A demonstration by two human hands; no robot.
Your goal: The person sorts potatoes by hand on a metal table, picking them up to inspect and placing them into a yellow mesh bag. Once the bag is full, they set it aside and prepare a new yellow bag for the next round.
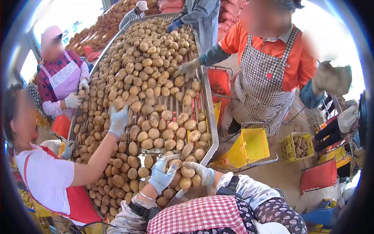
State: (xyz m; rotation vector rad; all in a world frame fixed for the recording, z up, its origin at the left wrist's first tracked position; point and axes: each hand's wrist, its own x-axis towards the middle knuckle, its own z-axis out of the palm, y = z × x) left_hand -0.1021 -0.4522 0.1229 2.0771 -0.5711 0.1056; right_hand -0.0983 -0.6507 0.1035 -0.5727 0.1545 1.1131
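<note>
My left hand, in a pale blue and white work glove, curls its fingers around a potato at the near end of the sorting table. Just beside it my right hand, in a whitish glove, grips another potato. Between my two hands more potatoes are bunched close together, touching the gloves. A thick layer of potatoes covers the slatted metal table ahead of me. My palms and some fingertips are hidden.
A co-worker's gloved hand reaches over the potatoes from the left. Opposite right, another person's glove rests at the table edge. A yellow bag on a frame, a yellow crate of potatoes and a red container stand on the floor.
</note>
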